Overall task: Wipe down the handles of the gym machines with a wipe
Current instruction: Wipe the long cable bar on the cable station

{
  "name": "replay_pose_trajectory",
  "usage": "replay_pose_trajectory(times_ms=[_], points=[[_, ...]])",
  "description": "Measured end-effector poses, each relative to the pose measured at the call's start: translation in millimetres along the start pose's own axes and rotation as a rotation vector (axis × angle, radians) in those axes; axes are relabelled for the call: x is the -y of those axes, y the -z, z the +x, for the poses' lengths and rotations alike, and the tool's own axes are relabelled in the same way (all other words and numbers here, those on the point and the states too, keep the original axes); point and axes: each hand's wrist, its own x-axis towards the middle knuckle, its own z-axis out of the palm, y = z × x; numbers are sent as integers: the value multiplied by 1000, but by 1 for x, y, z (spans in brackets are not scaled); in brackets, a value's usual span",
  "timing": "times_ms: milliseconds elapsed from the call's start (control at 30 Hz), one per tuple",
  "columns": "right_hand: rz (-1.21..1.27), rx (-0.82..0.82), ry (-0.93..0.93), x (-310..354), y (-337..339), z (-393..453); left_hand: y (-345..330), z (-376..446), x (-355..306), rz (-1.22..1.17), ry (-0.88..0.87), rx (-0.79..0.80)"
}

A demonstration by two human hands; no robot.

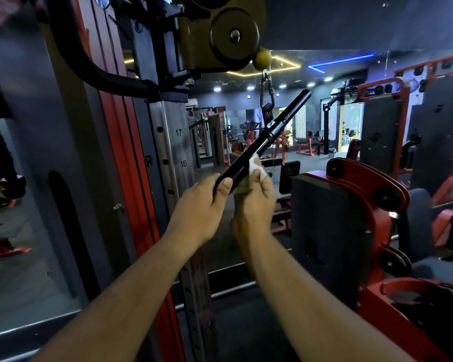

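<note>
Left hand (204, 202) clamped round bar (262, 142) low end; right hand (255, 199) pinching wipe (254, 167) against bar just above. Hangs tilted from clip (267, 92); could swing loose, wipe slipping, should steadying grip ease.

The gym is dim overall. Small ceiling spotlights (250, 88), a yellow light strip (285, 64) and a blue light strip (340, 60) glow at the back. A bright doorway (351, 121) is washed out. The forearms are evenly lit. Wide-angle distortion bends the edges; distant machines look soft.
</note>
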Motion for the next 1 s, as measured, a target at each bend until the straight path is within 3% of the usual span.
replay_pose_trajectory(times_ms=[133, 267, 367, 467, 633, 833, 1000], points=[[53, 185, -134, -22, 14, -64, 0, 3, 3, 30, 44, -13], [-22, 336, -125, -20, 37, -78, 6, 10, 8, 88, 72, -25], [-56, 155, -122, 0, 50, -52, 14, 11, 11, 98, 83, 10], [-167, -44, 6, 24, 59, 2, 26, 15, 9, 183, 77, 41], [-359, -30, 303, 61, 62, 83, 50, 45, -11, 610, 47, 29], [-857, 56, 647, 93, 71, 156, 54, 90, -33, 1063, -17, 92], [-1090, -58, 738, 121, 91, 206, 47, 104, -20, 1174, -35, 152]])
